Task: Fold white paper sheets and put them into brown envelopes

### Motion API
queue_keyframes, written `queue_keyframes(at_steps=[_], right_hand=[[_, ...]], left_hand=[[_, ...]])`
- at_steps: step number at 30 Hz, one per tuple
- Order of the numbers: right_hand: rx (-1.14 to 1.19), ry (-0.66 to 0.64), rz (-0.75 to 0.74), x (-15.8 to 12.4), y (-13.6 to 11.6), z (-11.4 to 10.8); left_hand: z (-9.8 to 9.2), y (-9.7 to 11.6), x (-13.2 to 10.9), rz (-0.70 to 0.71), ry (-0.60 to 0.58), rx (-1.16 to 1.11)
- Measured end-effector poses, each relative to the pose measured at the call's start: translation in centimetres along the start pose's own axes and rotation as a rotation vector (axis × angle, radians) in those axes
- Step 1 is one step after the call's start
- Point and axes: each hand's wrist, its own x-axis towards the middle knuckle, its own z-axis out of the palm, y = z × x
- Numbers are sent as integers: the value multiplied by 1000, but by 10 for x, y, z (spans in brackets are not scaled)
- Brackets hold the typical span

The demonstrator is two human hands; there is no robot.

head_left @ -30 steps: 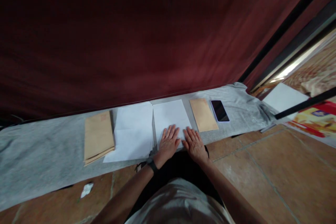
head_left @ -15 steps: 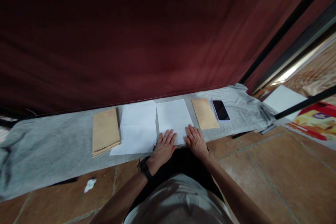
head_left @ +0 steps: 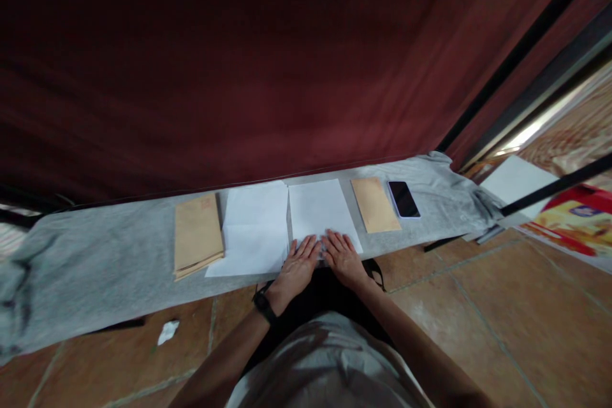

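Left hand point(head_left: 296, 269) and right hand point(head_left: 347, 262), both flat and gripping nothing, are now resting closer together than a moment ago, so they are seemingly pressing the near middle of the white rectangular paper sheet point(head_left: 319, 207) lying before them.

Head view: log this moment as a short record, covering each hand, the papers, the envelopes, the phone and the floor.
Left hand: open, palm down, fingers on the near edge of a white sheet
Right hand: open, palm down, fingers on the same edge
Other paper: white sheets, just left of that sheet
Envelopes: brown stack on the left; single brown envelope on the right
Phone: right of the single envelope, screen dark
Surface: grey cloth
Floor: brown tiles, white scrap
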Motion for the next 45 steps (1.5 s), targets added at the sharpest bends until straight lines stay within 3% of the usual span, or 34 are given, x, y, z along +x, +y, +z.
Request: queue_keyframes(at_steps=[7,19,24,31,36,45], right_hand=[[23,-9,-15,-16,23,-11],[271,-6,-148,-44,75,-32],[316,-19,-155,-52,75,-39],[415,-49,-114,-67,65,-53],[439,-25,-89,-74,66,-50],[438,-31,-85,-74,74,-52]], left_hand=[[4,0,-3,-14,26,-8],[-26,11,-13,4,5,-98],[-28,4,-25,11,-23,-214],[-24,-23,-40,-113,-53,-427],[-24,-25,-41,-124,-76,-475],[-21,-20,-55,-124,59,-418]])
